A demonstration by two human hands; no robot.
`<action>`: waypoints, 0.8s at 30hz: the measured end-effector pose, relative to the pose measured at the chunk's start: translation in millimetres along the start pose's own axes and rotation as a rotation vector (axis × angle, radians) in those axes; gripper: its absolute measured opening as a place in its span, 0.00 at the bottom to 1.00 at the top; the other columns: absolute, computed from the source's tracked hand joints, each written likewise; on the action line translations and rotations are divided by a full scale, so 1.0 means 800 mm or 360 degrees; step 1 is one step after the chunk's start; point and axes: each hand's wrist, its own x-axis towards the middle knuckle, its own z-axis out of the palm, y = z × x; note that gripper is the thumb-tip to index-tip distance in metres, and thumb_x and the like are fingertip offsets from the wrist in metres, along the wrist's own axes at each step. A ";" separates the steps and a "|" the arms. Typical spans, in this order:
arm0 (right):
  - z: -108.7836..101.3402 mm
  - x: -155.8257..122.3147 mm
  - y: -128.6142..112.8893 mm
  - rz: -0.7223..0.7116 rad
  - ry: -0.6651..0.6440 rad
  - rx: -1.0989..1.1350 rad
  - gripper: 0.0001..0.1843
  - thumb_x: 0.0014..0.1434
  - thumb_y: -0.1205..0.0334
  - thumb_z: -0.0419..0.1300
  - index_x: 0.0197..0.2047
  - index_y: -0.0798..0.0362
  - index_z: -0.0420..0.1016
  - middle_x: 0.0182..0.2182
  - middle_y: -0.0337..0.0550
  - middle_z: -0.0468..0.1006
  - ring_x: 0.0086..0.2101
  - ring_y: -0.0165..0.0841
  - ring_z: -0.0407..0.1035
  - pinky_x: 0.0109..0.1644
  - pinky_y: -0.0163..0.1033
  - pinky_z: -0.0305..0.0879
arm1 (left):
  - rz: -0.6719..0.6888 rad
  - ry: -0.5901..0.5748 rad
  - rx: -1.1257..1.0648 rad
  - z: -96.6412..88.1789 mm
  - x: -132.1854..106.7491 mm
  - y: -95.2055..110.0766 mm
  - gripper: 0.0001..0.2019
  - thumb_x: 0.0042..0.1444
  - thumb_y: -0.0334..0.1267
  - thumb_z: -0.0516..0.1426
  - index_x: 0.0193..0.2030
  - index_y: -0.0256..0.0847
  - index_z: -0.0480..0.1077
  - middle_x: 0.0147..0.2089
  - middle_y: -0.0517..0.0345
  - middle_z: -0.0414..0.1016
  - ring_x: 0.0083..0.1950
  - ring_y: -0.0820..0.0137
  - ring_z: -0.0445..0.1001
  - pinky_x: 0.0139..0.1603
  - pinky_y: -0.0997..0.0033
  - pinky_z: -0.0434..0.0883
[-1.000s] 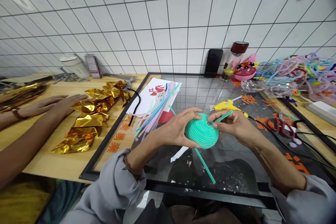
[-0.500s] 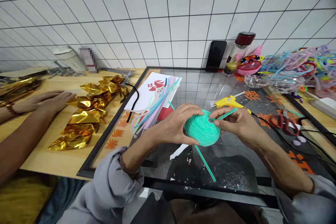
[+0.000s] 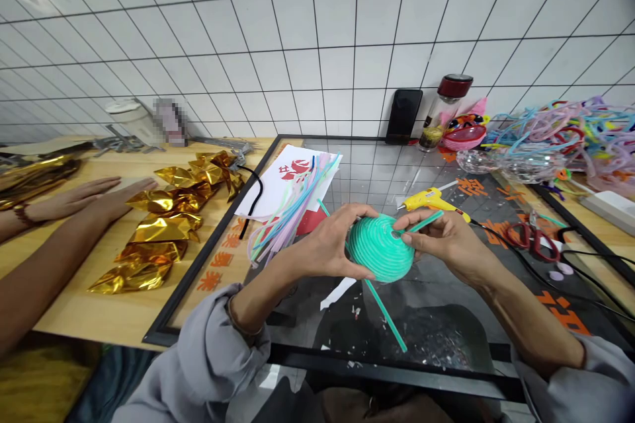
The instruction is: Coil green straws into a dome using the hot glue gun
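Left hand [image 3: 327, 244] with fingers spread round one side of a ribbed green ball [image 3: 381, 252], held up over the bench [image 3: 367, 178]. Right hand [image 3: 446, 238] pinching a green strip [image 3: 427, 221] between fingers at the ball's small top hole. Yellow glue gun [image 3: 427, 199] lying just beyond, bundle of pastel strips [image 3: 297, 208] off left on white paper [image 3: 262, 188].

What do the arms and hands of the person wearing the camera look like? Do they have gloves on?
No gloves! The left hand and right hand are both bare. The left sleeve and right sleeve are grey, loose and full of soft folds, and both stop well above the wrists.
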 end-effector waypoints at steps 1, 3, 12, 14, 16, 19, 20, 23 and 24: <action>0.000 0.000 0.000 0.0003 -0.0002 0.0002 0.19 0.34 0.55 0.80 0.29 0.54 0.83 0.22 0.39 0.77 0.23 0.25 0.67 0.24 0.30 0.66 | 0.0019 -0.0008 0.0002 0.000 0.000 0.000 0.41 0.42 0.49 0.74 0.59 0.41 0.61 0.57 0.43 0.71 0.59 0.55 0.72 0.59 0.51 0.73; 0.000 0.001 0.001 0.0006 0.0002 -0.0002 0.19 0.35 0.55 0.79 0.29 0.54 0.82 0.23 0.39 0.77 0.23 0.26 0.67 0.24 0.31 0.67 | 0.0100 -0.0012 -0.0001 0.000 0.001 -0.001 0.38 0.43 0.49 0.73 0.57 0.41 0.63 0.58 0.42 0.71 0.61 0.53 0.71 0.62 0.49 0.71; 0.000 0.001 0.001 -0.0007 -0.0036 -0.0032 0.18 0.37 0.55 0.78 0.31 0.54 0.82 0.25 0.39 0.78 0.25 0.27 0.68 0.26 0.32 0.68 | 0.0250 0.0003 0.0019 0.000 -0.001 -0.007 0.34 0.46 0.50 0.72 0.56 0.43 0.64 0.60 0.41 0.69 0.64 0.53 0.69 0.63 0.47 0.71; 0.000 0.001 0.001 -0.0025 -0.0051 -0.0036 0.18 0.38 0.55 0.78 0.31 0.54 0.81 0.25 0.39 0.78 0.25 0.27 0.68 0.26 0.32 0.68 | 0.0244 -0.0004 0.0041 0.000 -0.001 -0.007 0.33 0.47 0.48 0.72 0.56 0.43 0.63 0.60 0.41 0.69 0.64 0.53 0.69 0.64 0.47 0.70; 0.001 0.001 0.000 -0.0038 -0.0054 -0.0043 0.18 0.38 0.55 0.78 0.31 0.54 0.81 0.25 0.38 0.77 0.25 0.27 0.68 0.25 0.32 0.67 | 0.0272 0.0006 0.0051 0.000 -0.001 -0.006 0.34 0.48 0.47 0.71 0.58 0.44 0.61 0.60 0.42 0.69 0.64 0.54 0.69 0.64 0.47 0.70; 0.002 0.001 -0.001 -0.0038 -0.0063 -0.0044 0.18 0.38 0.55 0.78 0.31 0.54 0.81 0.24 0.38 0.77 0.24 0.27 0.68 0.25 0.32 0.67 | 0.0330 -0.0011 0.0067 -0.001 0.000 -0.003 0.36 0.49 0.47 0.70 0.61 0.45 0.59 0.59 0.43 0.69 0.63 0.54 0.68 0.64 0.47 0.70; 0.002 0.000 -0.002 -0.0030 -0.0068 -0.0042 0.19 0.38 0.55 0.78 0.31 0.54 0.80 0.24 0.38 0.77 0.24 0.26 0.67 0.25 0.32 0.67 | 0.0323 -0.0032 0.0086 -0.002 0.000 -0.002 0.36 0.50 0.46 0.70 0.62 0.46 0.59 0.59 0.44 0.68 0.63 0.54 0.68 0.64 0.47 0.70; 0.004 -0.001 -0.002 -0.0001 -0.0065 -0.0047 0.19 0.38 0.54 0.77 0.31 0.54 0.80 0.24 0.37 0.76 0.24 0.26 0.67 0.26 0.32 0.66 | 0.0273 -0.0081 0.0149 -0.003 0.000 0.001 0.34 0.50 0.44 0.69 0.61 0.46 0.61 0.60 0.43 0.65 0.63 0.55 0.68 0.63 0.48 0.70; 0.004 -0.002 -0.002 0.0006 -0.0056 -0.0057 0.19 0.38 0.54 0.77 0.31 0.54 0.79 0.23 0.37 0.76 0.24 0.26 0.67 0.26 0.32 0.66 | 0.0264 -0.0088 0.0162 -0.003 0.000 0.002 0.34 0.50 0.43 0.69 0.61 0.45 0.61 0.60 0.43 0.64 0.63 0.55 0.68 0.63 0.48 0.71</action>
